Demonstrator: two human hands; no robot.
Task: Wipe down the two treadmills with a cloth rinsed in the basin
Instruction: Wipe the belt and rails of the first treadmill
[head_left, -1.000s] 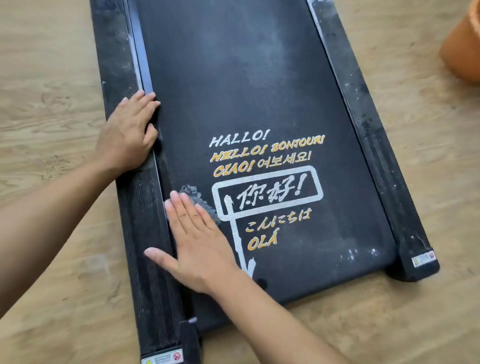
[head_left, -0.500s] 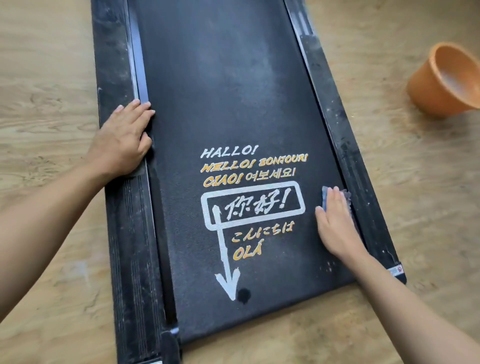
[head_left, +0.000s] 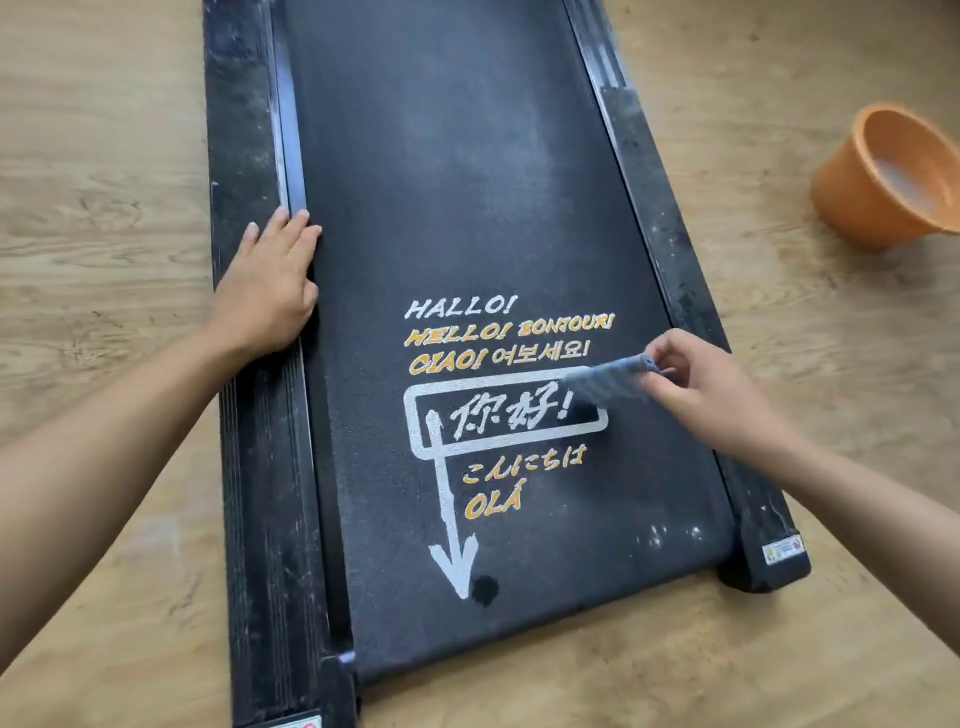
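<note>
A black treadmill (head_left: 467, 182) lies flat on the wooden floor, its belt printed with white and orange greetings and a white arrow. My left hand (head_left: 267, 283) rests flat on the left side rail, fingers straight. My right hand (head_left: 711, 389) pinches a grey cloth (head_left: 610, 382) by one edge; the cloth hangs blurred over the right part of the belt, just above the printed box. An orange basin (head_left: 862, 202) stands on the floor to the right of the treadmill. Only one treadmill is in view.
Light wooden floor (head_left: 104, 156) surrounds the treadmill on all sides. The right side rail (head_left: 670, 244) looks dusty, with white specks near the belt's lower right corner. A dark spot (head_left: 485, 590) sits beside the arrow's tip.
My right hand swept the cloth across the belt from left to right, then lifted it by one edge off the belt. My left hand stayed on the left rail.
</note>
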